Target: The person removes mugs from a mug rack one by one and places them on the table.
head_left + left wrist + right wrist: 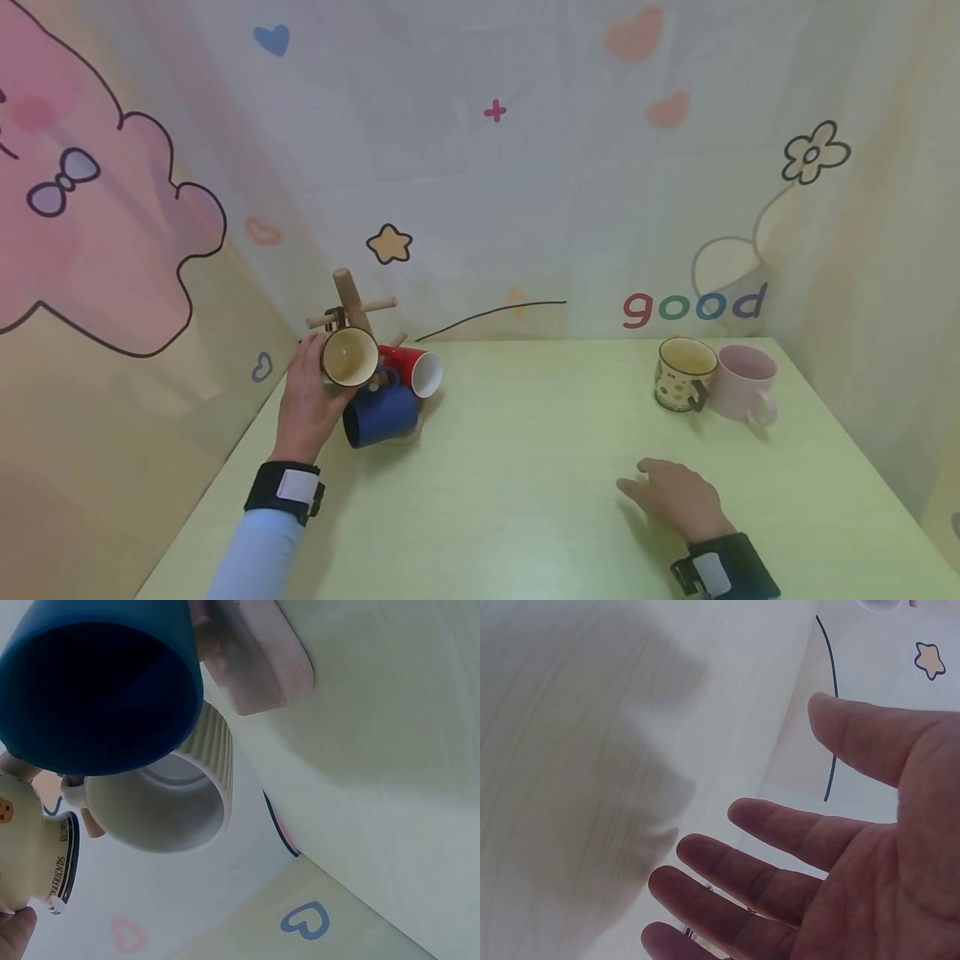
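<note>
The left hand (pixel 306 408) grips a cream mug (pixel 349 357) at the wooden rack (pixel 349 296), its mouth facing the camera and its handle up by a peg. In the left wrist view that mug (pixel 22 847) shows at the left edge with a fingertip on it. A blue mug (pixel 382 414) and a red mug (pixel 403 367) with a white inside hang tilted on the rack, close to the left hand. The right hand (pixel 682 500) is held over the table, fingers loosely spread, holding nothing.
A patterned cream mug (pixel 677 387) and a pink mug (pixel 738 383) stand side by side at the table's back right. Behind the table (pixel 510 467) hangs a printed cloth (pixel 480 192). In the left wrist view, a white ribbed mug (pixel 169 802) hangs behind the blue one.
</note>
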`<state>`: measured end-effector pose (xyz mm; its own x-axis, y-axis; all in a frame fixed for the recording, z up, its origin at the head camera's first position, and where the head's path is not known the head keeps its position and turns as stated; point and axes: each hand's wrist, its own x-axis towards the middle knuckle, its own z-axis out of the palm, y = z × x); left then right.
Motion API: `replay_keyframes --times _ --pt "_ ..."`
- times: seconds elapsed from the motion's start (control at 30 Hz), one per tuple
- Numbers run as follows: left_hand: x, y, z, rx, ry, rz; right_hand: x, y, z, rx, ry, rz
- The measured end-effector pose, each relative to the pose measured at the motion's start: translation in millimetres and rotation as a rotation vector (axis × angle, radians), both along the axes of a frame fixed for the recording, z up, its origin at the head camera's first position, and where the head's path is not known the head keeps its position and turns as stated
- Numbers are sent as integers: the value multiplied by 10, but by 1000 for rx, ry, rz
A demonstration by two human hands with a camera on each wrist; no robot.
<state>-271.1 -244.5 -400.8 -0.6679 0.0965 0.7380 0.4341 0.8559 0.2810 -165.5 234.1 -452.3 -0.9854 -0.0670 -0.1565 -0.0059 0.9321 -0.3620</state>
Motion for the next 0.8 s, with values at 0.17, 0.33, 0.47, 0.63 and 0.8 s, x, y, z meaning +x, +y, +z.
replay_keyframes --times 0.17,0.33,0.47,0.63,0.8 --pt "9 6 16 9 4 1 5 6 1 6 -6 -1" --pt "41 -17 59 67 27 -1 4 5 5 8 -12 -3" --pt "89 -59 63 95 47 2 4 2 9 6 -6 -2" --pt "143 -105 35 77 88 6 8 -8 21 -2 -2 2" --pt "205 -152 20 99 130 17 12 -16 32 -6 -6 -3"
